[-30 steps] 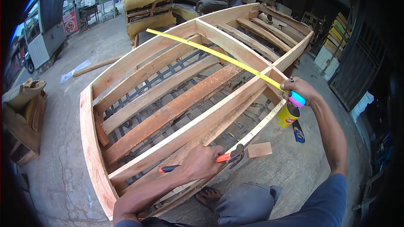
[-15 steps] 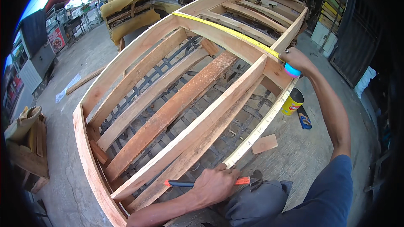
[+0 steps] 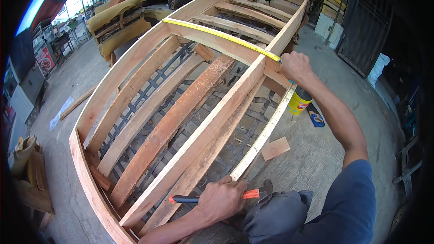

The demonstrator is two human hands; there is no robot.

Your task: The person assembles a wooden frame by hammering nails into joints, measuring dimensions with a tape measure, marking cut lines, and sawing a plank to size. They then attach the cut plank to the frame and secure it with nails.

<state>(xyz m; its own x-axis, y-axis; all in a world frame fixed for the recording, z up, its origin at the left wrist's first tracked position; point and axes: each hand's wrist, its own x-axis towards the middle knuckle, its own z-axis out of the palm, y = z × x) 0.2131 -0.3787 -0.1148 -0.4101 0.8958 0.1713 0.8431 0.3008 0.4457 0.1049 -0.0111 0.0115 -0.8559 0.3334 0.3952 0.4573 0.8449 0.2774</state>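
A curved wooden frame (image 3: 181, 151) with several slats lies before me. Stretched across its crosspiece is the yellow blade of a tape measure (image 3: 221, 34), reaching from the left rail to the right side. My right hand (image 3: 296, 67) is closed on the tape measure at the right end; the case is mostly hidden under the hand, with a bit of blue showing. My left hand (image 3: 221, 198), low in the view, grips a hammer (image 3: 185, 199) with a black and orange handle; its dark head shows beside my knee. That hand rests against the near end of a pale wooden strip (image 3: 262, 138).
Right of the frame, a yellow tin (image 3: 298, 101) and a blue-handled tool (image 3: 316, 118) stand by a small wooden offcut (image 3: 275, 148) on the concrete. Stripped, padded furniture (image 3: 115, 25) is behind at left. A dark metal gate (image 3: 368, 29) is at far right.
The view has shifted, so the frame sits further left. The tape stays stretched across it; my right hand has turned, covering more of the case. My left hand still grips the hammer.
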